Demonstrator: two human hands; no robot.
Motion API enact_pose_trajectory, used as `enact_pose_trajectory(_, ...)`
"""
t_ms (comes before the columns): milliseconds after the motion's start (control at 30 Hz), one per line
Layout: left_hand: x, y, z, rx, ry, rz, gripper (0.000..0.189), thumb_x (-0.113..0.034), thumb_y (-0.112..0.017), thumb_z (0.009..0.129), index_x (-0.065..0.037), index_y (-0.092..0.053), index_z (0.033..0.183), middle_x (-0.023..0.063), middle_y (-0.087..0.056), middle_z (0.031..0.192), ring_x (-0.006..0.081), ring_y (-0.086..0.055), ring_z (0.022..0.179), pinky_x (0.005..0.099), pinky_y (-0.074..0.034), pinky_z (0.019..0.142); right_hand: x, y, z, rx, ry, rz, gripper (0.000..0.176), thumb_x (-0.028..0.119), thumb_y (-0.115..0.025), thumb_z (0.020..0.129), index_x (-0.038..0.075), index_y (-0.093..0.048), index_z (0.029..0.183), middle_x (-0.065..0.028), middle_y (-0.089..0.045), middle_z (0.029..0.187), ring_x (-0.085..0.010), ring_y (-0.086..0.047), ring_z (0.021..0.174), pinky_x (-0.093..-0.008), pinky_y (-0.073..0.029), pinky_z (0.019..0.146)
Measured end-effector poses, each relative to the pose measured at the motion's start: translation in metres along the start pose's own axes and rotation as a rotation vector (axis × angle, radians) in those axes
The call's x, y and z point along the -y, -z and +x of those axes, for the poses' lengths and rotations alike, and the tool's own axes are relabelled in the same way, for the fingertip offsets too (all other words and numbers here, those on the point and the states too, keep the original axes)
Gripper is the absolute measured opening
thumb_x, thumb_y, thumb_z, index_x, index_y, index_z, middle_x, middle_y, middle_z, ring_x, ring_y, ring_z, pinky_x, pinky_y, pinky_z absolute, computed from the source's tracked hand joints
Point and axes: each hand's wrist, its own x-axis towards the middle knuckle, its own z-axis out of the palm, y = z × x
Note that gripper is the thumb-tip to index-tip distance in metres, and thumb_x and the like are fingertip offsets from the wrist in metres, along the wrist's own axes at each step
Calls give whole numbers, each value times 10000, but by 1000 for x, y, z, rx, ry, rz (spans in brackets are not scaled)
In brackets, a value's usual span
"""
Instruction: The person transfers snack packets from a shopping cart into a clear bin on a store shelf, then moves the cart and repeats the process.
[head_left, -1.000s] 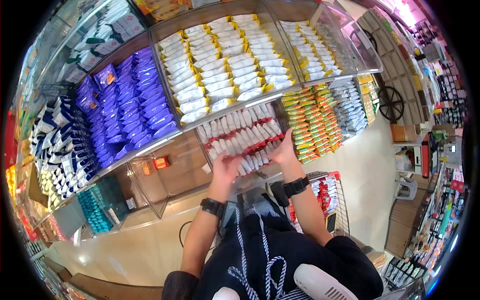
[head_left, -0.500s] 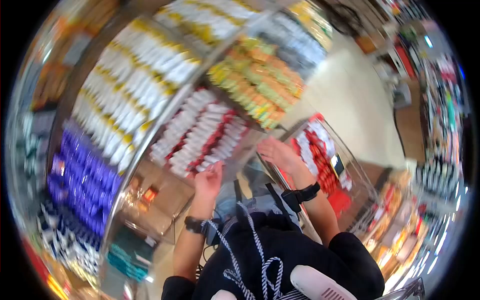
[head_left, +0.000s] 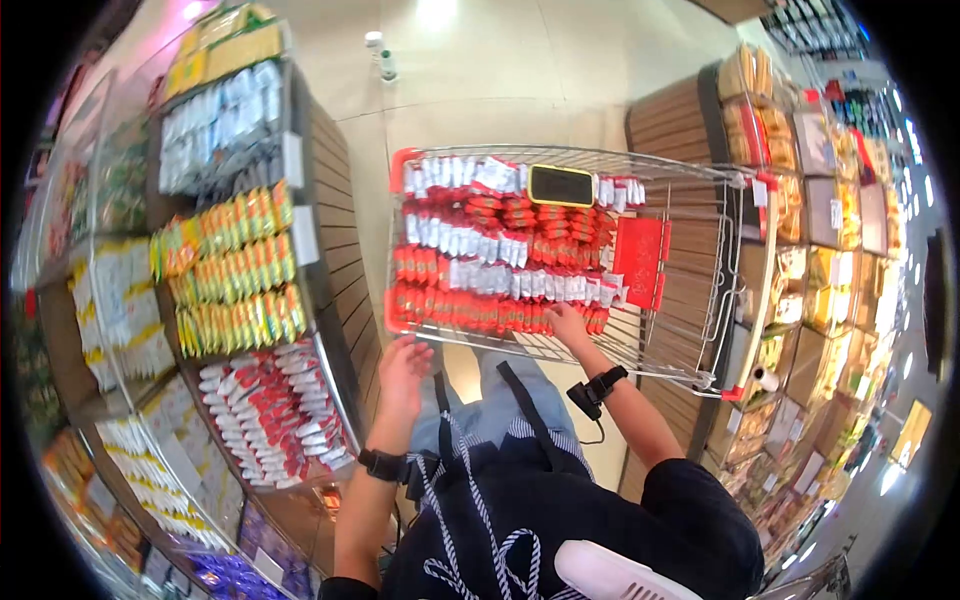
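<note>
A metal shopping cart with red corner pieces stands before me, holding rows of red packets and white-and-red packets. My right hand reaches over the near side of the cart and touches the front row of red packets; its fingertips are too small to make out. My left hand is raised just outside the cart's near left corner, fingers slightly curled and apart, holding nothing. A phone in a yellow case lies on the packets at the far side.
On the left, a shelf bin holds white-and-red packets, with yellow-green packets beyond it. Wood-slatted shelving with packaged goods stands at the right. A small white and green bottle is on the floor ahead.
The view has swung right, from the shelf bins to the cart. My right hand has moved to the packets in the cart, and my left hand is now beside the cart's corner.
</note>
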Motion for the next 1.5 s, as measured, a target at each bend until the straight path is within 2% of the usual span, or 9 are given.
enact_pose_trajectory(133,15,-61,73,-88,-168,303,304,-89,-528,798,-24,-482,1092,102,-555,982,203,-549,915,296,-418,758,-20,8,54,-203,38,-1,393,291,-576,777,-41,-553,987,-209,-597,935,-322,-574,889,-373,-444,762)
enact_pose_trajectory(333,12,-125,183,-526,-869,1247,617,-63,-588,706,68,-310,1241,238,-417,1179,365,-408,1109,421,-308,961,19,-12,108,-388,210,-51,362,218,-587,752,-75,-521,954,-253,-541,900,-392,-504,884,-449,-405,775)
enact_pose_trajectory(433,7,-129,219,-683,-767,1396,766,-137,-633,649,53,-243,1282,299,-408,1155,422,-420,1062,445,-332,928,52,-30,118,-399,222,-60,472,282,-644,717,-84,-501,979,-251,-496,1000,-390,-457,957,-454,-388,821)
enact_pose_trajectory(700,-13,-107,238,-225,-574,1457,694,-258,-641,652,-149,-357,1276,262,-524,944,407,-530,864,437,-426,790,60,-54,138,-162,178,84,844,438,-763,585,-121,-386,1093,-306,-464,1055,-411,-467,998,-434,-409,840)
enact_pose_trajectory(1000,-20,-132,200,-209,-705,1546,611,-255,-661,632,-152,-468,1202,272,-503,901,383,-543,813,424,-459,720,67,-28,127,-147,312,320,563,327,-738,642,-14,-528,1038,-205,-560,976,-350,-535,912,-410,-413,814)
enact_pose_trajectory(1067,-21,-138,189,-210,-807,1514,637,-265,-682,622,-160,-464,1212,279,-487,952,381,-533,845,425,-458,744,46,-37,131,-379,195,64,589,350,-736,650,-21,-515,1050,-204,-569,988,-323,-550,914,-403,-417,819)
enact_pose_trajectory(1133,-34,-147,163,-179,-836,1467,607,-258,-672,629,-176,-477,1198,246,-494,967,379,-528,891,426,-463,758,56,0,119,-92,88,177,617,377,-733,657,-27,-504,1064,-201,-576,1001,-305,-560,921,-396,-424,817)
enact_pose_trajectory(1200,-46,-154,131,-237,-831,1429,621,-259,-681,626,-161,-473,1203,247,-481,970,382,-522,885,432,-456,771,68,20,105,-306,303,140,590,348,-741,655,-21,-508,1051,-189,-583,990,-287,-569,908,-376,-433,803)
enact_pose_trajectory(1500,-113,-65,-39,-549,-1019,955,561,-211,-652,613,-132,-501,1148,196,-474,955,348,-537,817,403,-464,691,249,53,-51,-212,721,62,580,204,-746,670,-22,-468,1126,-138,-581,1011,-210,-558,926,-311,-416,830)
